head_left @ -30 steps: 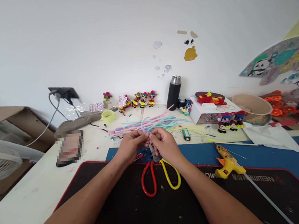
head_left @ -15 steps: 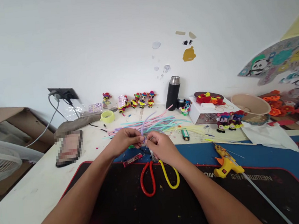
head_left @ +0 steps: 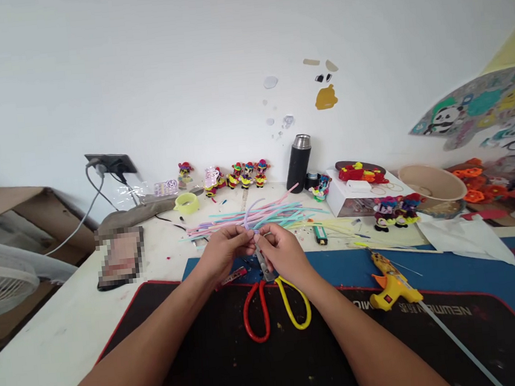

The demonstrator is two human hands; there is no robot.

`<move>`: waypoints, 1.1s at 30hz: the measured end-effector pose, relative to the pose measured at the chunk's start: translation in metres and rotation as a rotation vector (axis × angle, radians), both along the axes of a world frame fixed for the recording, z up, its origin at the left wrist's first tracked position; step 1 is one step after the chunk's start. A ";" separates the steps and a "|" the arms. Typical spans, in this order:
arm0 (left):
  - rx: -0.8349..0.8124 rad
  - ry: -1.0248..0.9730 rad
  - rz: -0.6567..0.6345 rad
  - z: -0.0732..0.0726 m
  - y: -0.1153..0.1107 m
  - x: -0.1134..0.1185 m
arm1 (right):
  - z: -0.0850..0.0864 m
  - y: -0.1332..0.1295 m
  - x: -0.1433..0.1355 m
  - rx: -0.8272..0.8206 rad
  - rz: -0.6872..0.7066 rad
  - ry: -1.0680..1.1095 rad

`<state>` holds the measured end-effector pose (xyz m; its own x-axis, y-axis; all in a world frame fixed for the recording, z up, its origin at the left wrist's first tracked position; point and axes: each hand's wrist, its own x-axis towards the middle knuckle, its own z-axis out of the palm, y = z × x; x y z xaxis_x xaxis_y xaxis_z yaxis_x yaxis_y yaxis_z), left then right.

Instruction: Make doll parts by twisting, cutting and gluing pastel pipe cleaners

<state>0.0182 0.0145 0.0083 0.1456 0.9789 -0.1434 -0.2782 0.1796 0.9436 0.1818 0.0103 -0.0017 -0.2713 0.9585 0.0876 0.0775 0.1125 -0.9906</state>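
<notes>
A purple pipe cleaner (head_left: 247, 217) is pinched between the fingertips of my left hand (head_left: 230, 248) and my right hand (head_left: 282, 252), which meet just in front of the pile. One end of it curves up and to the right above my fingers; the part between the fingertips is mostly hidden. Below my hands lie scissors (head_left: 256, 311) with one red and one yellow handle, their blades partly covered by my right hand. A small red tube (head_left: 232, 278) is beside my left hand. Behind, pink, turquoise and purple pipe cleaners (head_left: 278, 215) lie in a loose pile.
A yellow hot glue gun (head_left: 391, 283) with a long glue stick lies to the right on the dark mat (head_left: 302, 371). A black thermos (head_left: 299, 164) and several small figures (head_left: 247, 176) stand along the wall. A green lighter (head_left: 320, 234) and tape roll (head_left: 186, 203) lie on the table.
My left hand has shifted slightly right and its fingers have moved along the purple pipe cleaner. The free end now shows lower and shorter. The view has tipped a little.
</notes>
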 end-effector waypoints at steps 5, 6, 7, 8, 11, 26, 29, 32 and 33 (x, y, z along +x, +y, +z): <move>-0.060 -0.093 0.017 -0.003 -0.004 0.006 | -0.001 -0.001 0.000 0.013 -0.037 0.021; -0.045 -0.074 0.008 -0.002 -0.004 0.005 | 0.000 -0.001 0.000 0.009 -0.034 0.012; -0.026 -0.048 -0.001 0.000 -0.003 0.003 | 0.001 -0.001 0.001 0.006 -0.029 0.001; -0.007 -0.022 -0.008 0.002 -0.003 0.001 | 0.002 -0.001 0.001 0.005 -0.023 -0.011; 0.018 0.025 -0.025 0.004 -0.001 -0.004 | 0.005 -0.002 0.002 0.009 -0.009 -0.036; 0.163 0.263 -0.066 0.019 0.000 -0.015 | 0.009 -0.004 0.000 -0.031 0.006 0.052; 0.112 0.203 -0.131 0.017 0.000 -0.015 | 0.010 -0.002 0.000 -0.046 -0.004 0.073; 0.064 0.164 -0.145 0.015 -0.001 -0.013 | 0.010 -0.001 0.000 -0.061 -0.024 0.104; 0.053 0.158 -0.151 0.014 -0.002 -0.012 | 0.010 -0.001 0.000 -0.064 -0.029 0.111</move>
<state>0.0064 0.0126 0.0224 0.2711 0.9544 -0.1247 -0.0998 0.1568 0.9826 0.1823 0.0097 0.0080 -0.2355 0.9704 0.0536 -0.0312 0.0476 -0.9984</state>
